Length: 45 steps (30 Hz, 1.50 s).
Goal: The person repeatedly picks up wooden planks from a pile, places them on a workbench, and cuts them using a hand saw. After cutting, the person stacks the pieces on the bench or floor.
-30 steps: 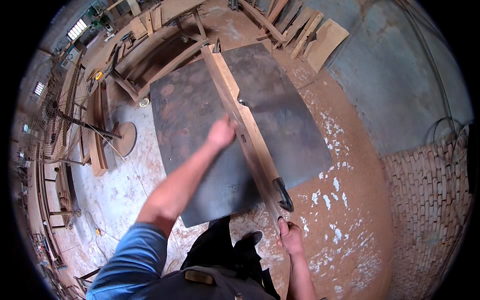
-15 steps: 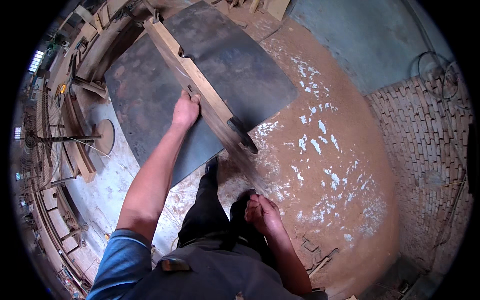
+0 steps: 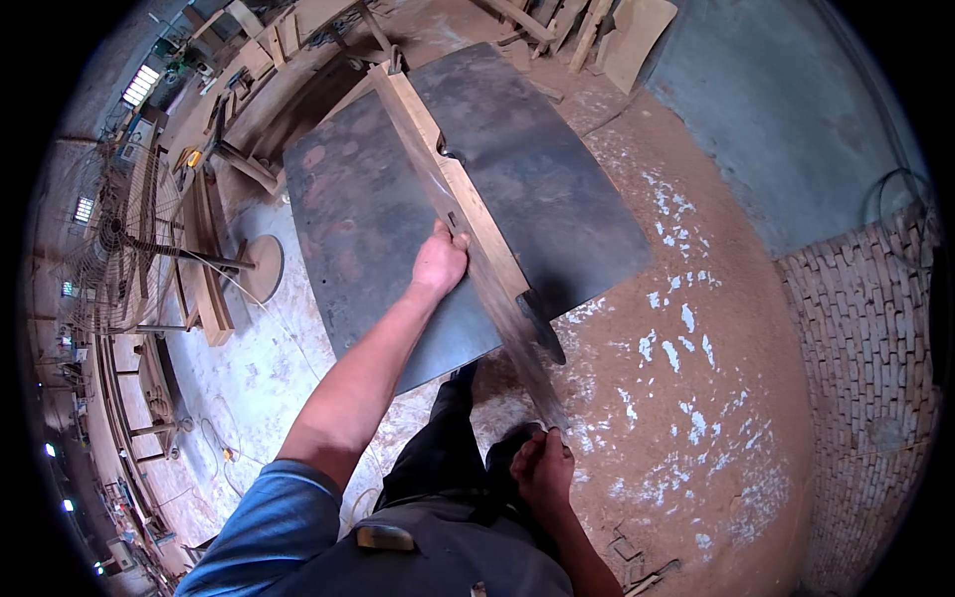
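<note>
A long brown wooden strip [image 3: 494, 289] lies against a pale wooden fence [image 3: 484, 219] on a dark metal machine table [image 3: 358, 209]. A small slot is cut in the strip near my left hand [image 3: 441, 261], whose thumb and fingers close round the strip midway along the fence. The strip's near end sticks out past the table edge. There my right hand [image 3: 544, 468] has its fingers curled on the strip's tip; part of that grip is hidden. A notch with a dark cutter [image 3: 447, 152] breaks the fence ahead of my left hand. A black piece [image 3: 540, 326] caps the fence's near end.
At the left stand a caged fan [image 3: 114, 234] and stacked timber [image 3: 204, 269]. Boards [image 3: 627, 45] lean beyond the table. Sawdust [image 3: 686, 478] covers the floor at right, beside a stack of bricks [image 3: 860, 358]. Metal clamps [image 3: 642, 572] lie at the lower right.
The whole view has shifted, so the table and fence appear further right and lower. Both hands remain on the strip, and its slot stays at about the same place along the fence.
</note>
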{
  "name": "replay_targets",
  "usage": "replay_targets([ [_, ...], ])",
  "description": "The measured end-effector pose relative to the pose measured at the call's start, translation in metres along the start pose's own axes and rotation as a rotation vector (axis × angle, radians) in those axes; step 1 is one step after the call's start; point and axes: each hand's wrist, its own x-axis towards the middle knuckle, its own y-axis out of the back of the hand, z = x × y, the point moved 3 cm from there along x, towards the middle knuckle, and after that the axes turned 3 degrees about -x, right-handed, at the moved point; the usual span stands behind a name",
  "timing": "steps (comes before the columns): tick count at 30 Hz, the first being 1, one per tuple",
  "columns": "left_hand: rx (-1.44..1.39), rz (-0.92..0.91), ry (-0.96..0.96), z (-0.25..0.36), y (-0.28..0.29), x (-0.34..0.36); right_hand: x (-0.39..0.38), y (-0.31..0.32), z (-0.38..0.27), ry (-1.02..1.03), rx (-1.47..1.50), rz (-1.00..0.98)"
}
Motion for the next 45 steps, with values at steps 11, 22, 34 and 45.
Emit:
replay_targets([
  [11, 0.016, 0.002, 0.0, 0.003, 0.012, 0.024, 0.014, -0.021, -0.001, 0.028, -0.04, 0.022],
  [22, 0.065, 0.017, -0.016, -0.015, 0.031, 0.092, 0.042, -0.08, -0.007, 0.019, 0.006, -0.002],
  [34, 0.003, 0.02, 0.071, -0.014, 0.077, 0.18, 0.094, -0.165, -0.013, 0.011, -0.006, -0.087],
  [45, -0.06, -0.015, 0.049, -0.011, 0.116, 0.245, 0.147, -0.266, -0.022, -0.02, 0.063, -0.147],
])
